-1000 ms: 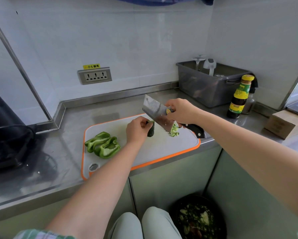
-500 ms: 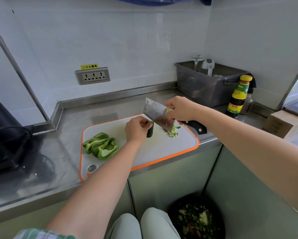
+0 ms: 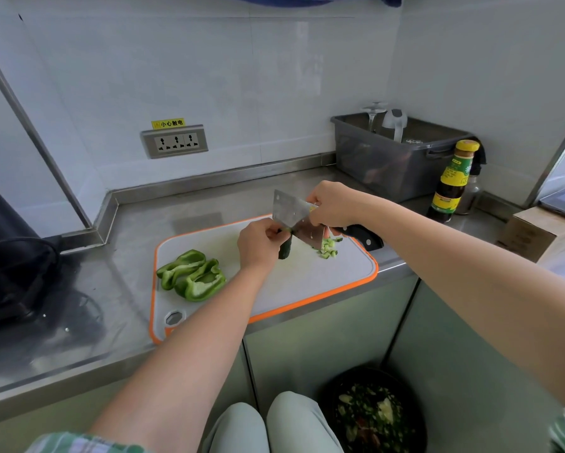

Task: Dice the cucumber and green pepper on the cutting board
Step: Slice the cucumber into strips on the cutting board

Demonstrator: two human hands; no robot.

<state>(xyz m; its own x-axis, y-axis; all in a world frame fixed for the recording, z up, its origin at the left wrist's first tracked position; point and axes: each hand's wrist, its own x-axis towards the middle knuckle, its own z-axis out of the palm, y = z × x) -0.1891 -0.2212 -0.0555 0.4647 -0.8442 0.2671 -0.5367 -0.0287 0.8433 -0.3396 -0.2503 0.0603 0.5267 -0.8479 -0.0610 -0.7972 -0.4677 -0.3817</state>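
Mid cutting board, left hand pinches cucumber stub at its fingertips; right hand grips knife, blade against stub's right side. Diced bits beside blade. Green pepper pieces lie left of left hand

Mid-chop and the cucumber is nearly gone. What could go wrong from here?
1. The cucumber stub is short, and the left hand pinches it right beside the cleaver that the right hand grips. A slip could nick a fingertip.
2. The diced pieces lie near the right edge of the cutting board, close to the front of the counter. More chopping might knock some off.
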